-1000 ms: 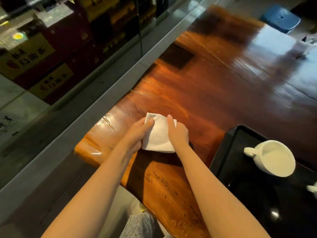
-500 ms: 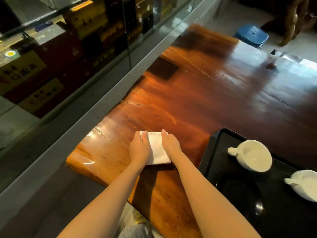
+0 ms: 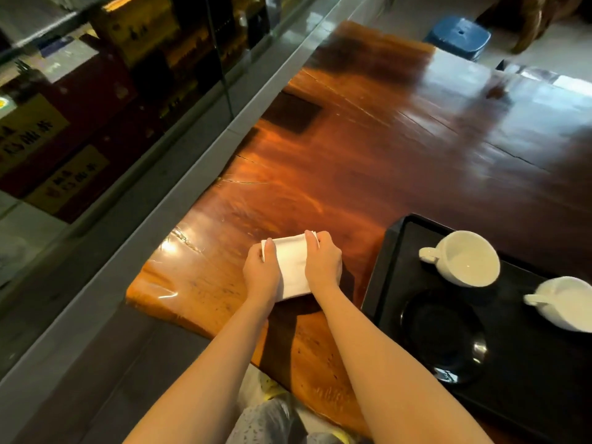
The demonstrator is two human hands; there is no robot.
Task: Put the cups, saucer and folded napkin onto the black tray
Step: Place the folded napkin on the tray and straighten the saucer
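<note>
A white folded napkin [image 3: 292, 268] lies on the glossy wooden table [image 3: 368, 161], left of the black tray [image 3: 381, 280]. My left hand [image 3: 261, 274] grips its left edge and my right hand [image 3: 323, 265] grips its right edge, fingers curled over the far corners. On the tray stand two white cups, one [image 3: 464, 259] at the back and another [image 3: 567, 302] cut off by the right border. A black saucer [image 3: 443, 336] rests on the tray in front of them.
A glass display case [image 3: 96, 116] with yellow and red boxes runs along the left, behind a grey ledge [image 3: 179, 174]. A blue stool [image 3: 458, 36] stands on the floor beyond the table's far end. A dark square patch [image 3: 292, 112] marks the tabletop.
Both hands have folded the napkin narrower and now hold it by its two side edges. The view has shifted, showing a second cup and the saucer on the tray.
</note>
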